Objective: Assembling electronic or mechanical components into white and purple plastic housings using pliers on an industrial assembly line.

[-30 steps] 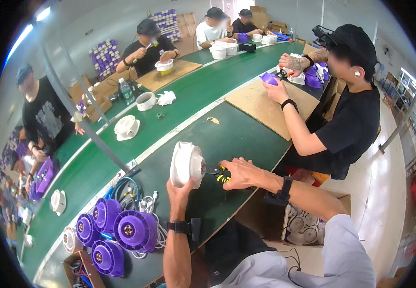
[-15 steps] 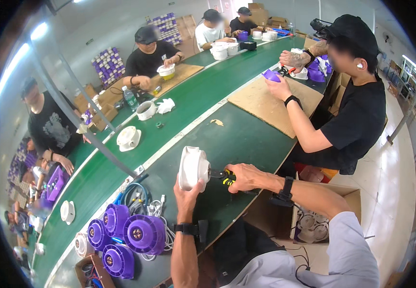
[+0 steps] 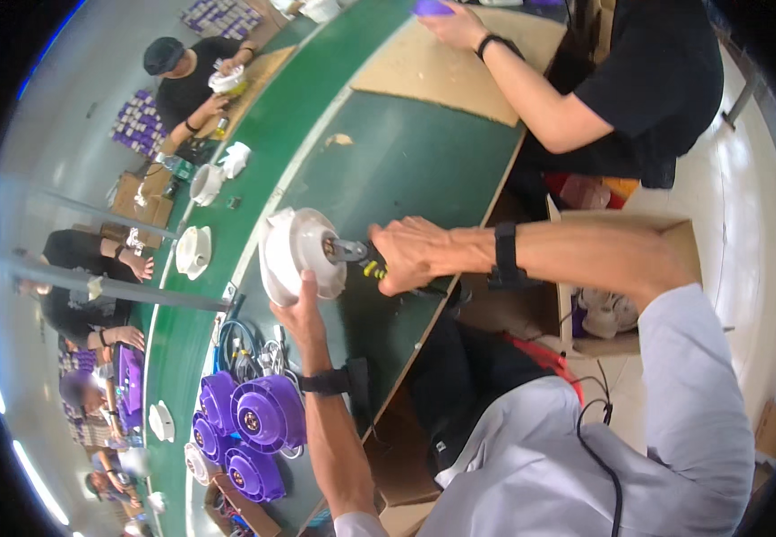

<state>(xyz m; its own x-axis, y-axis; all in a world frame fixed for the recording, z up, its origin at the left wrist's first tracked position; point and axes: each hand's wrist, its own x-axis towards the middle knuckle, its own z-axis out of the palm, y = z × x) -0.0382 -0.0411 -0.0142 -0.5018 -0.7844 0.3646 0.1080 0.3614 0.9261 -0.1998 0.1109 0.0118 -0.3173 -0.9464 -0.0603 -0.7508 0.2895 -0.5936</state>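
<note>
My left hand (image 3: 302,311) is closed around a white round plastic housing (image 3: 287,252), which is tilted with its hub facing right. My right hand (image 3: 413,254) grips pliers with black and yellow handles (image 3: 372,268). Their grey jaws reach the metal centre of the housing's hub; whether they pinch anything there, I cannot tell. Left of my left forearm, several purple round housings (image 3: 271,413) stand grouped on the dark green bench. A white round part (image 3: 200,464) lies beside them, and cables (image 3: 271,358) are coiled behind.
A green conveyor belt (image 3: 262,134) curves past the bench (image 3: 397,161), carrying white parts (image 3: 193,251). A co-worker's arm (image 3: 540,103) rests over a brown board (image 3: 459,63) at the upper right. Cardboard boxes stand below right (image 3: 656,345) and at lower left (image 3: 244,515). A metal pole (image 3: 137,285) crosses the left.
My view has tilted down and turned, so the scene sits differently in it. The housing's hub now faces me more. Both hands keep their hold, with the pliers still at the hub.
</note>
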